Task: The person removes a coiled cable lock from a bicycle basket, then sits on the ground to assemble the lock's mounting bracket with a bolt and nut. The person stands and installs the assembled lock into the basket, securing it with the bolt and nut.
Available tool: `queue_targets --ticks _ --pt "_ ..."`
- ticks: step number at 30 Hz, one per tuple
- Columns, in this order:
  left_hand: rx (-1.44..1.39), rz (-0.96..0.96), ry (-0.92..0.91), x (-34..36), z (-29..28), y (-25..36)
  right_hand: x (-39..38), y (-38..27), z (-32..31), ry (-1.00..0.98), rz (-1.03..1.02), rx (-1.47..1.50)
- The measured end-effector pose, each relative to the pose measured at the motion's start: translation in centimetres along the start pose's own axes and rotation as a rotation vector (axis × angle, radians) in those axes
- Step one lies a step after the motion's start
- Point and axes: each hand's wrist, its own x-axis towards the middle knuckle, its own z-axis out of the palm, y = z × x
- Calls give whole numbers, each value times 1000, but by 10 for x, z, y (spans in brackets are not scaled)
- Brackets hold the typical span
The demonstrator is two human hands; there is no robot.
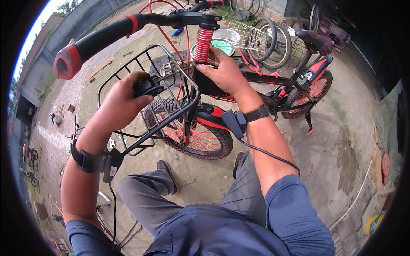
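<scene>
A black and red bicycle (267, 78) stands before me, front wheel (200, 143) toward the left. My left hand (124, 98) is closed round a small black part (148, 86) with rounded ends, held above the black wire basket (158, 128) at the bicycle's front; its exact kind is unclear. My right hand (224, 72) grips the head tube just below the red-and-white striped steering column (203, 45). Its thumb lies on the near side, and the other fingers are partly hidden behind the tube. The handlebar (158, 19) with black and red grips reaches out to the upper left.
Red cables (187, 38) loop down from the handlebar. Behind the bicycle are a white basin (226, 37), a white wire basket (252, 40) and loose tyres (279, 47). A spanner-like tool (188, 182) lies on the concrete near my feet. Bicycle parts (104, 207) lie at lower left.
</scene>
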Motion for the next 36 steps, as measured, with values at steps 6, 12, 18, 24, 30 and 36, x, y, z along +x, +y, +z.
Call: queue_targets --ticks 6,12,18,24,30,36 --pt "189 69 79 -5 9 3 -24 -30 18 148 -324 -518" --pt "235 108 70 -4 7 2 -3 -32 20 -103 -376 -593" --pt "164 93 81 0 6 1 3 -29 14 -143 -417 -622" --pt "130 66 23 4 1 -3 7 -27 13 -158 -433 -640" --pt "133 81 -21 8 -3 -5 7 -26 14 -158 -396 -601" --pt "260 217 1 9 -4 -6 7 -26 13 -159 -425 -612"
